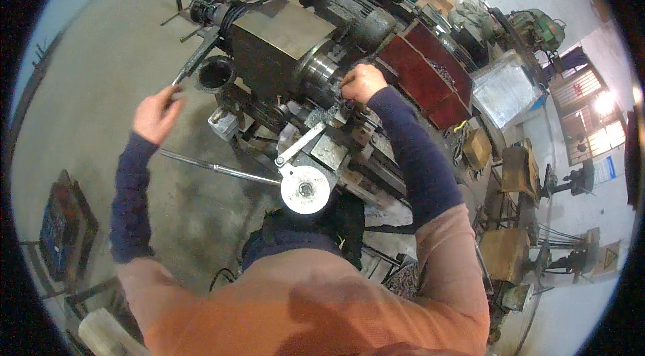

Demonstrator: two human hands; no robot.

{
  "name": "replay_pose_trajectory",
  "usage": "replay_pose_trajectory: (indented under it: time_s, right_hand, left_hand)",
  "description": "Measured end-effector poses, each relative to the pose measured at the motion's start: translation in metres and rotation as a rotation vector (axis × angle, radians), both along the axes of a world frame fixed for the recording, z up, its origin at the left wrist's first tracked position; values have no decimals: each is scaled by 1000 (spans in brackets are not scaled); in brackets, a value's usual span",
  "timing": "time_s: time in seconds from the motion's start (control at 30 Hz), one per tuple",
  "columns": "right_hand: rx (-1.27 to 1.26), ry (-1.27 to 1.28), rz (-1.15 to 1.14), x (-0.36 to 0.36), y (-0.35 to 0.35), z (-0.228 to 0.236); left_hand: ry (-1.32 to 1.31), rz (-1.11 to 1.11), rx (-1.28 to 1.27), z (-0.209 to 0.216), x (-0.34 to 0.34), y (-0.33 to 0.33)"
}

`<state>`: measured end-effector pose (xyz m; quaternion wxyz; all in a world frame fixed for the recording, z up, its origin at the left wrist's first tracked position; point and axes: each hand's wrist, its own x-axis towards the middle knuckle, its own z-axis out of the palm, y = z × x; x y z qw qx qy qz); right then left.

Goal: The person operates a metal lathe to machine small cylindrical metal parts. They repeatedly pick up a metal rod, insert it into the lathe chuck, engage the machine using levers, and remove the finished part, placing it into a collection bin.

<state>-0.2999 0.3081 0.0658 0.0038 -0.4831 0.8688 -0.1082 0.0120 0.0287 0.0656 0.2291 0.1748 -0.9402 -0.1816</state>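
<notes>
My left hand point(158, 114) is at the far end of a long dark lever point(196, 60) on the left side of a lathe. Its fingers curl over the lever's tip, and the thumb lies lower, a little apart. My right hand point(363, 82) is closed right beside the round metal chuck point(321, 72), fingertips toward its front face. Whatever the right fingers pinch is hidden. Below the chuck sits the tool slide with a flat metal arm point(300, 144). Nearer me is a round pale handwheel disc point(305, 189), with a shiny rod point(218, 167) reaching left from it.
The box-shaped headstock point(285, 27) and a finned motor point(359, 17) stand behind the chuck. A dark red tray point(430, 74) lies to the right. A round black cup point(216, 74) and a small white container point(224, 123) are left of the bed. More machines point(510, 255) line the right wall.
</notes>
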Motion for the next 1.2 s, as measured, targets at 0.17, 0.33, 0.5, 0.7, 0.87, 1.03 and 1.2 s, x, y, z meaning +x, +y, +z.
replay_pose_trajectory:
  time_s: [0.17,0.33,0.5,0.7,0.87,1.03,1.2]
  right_hand:
    - [121,-168,-120,-17,-18,-21]
    - [24,-123,-20,-28,-16,-36]
    - [-14,-202,-15,-18,-19,-23]
    - [32,-232,-41,-14,-23,-15]
    - [57,-243,-111,-8,-27,-12]
    - [11,-221,-185,-11,-23,-15]
    - [24,-147,-220,-10,-27,-16]
  left_hand:
    - [-319,307,-139,-36,90,-54]
    - [-409,325,117,-74,110,-51]
    - [-343,430,-114,-93,89,-56]
    - [-509,460,-224,-90,74,-79]
    - [-602,488,-494,-92,85,-216]
    - [-605,612,-508,-91,54,-276]
    - [-630,866,-223,-86,38,-275]
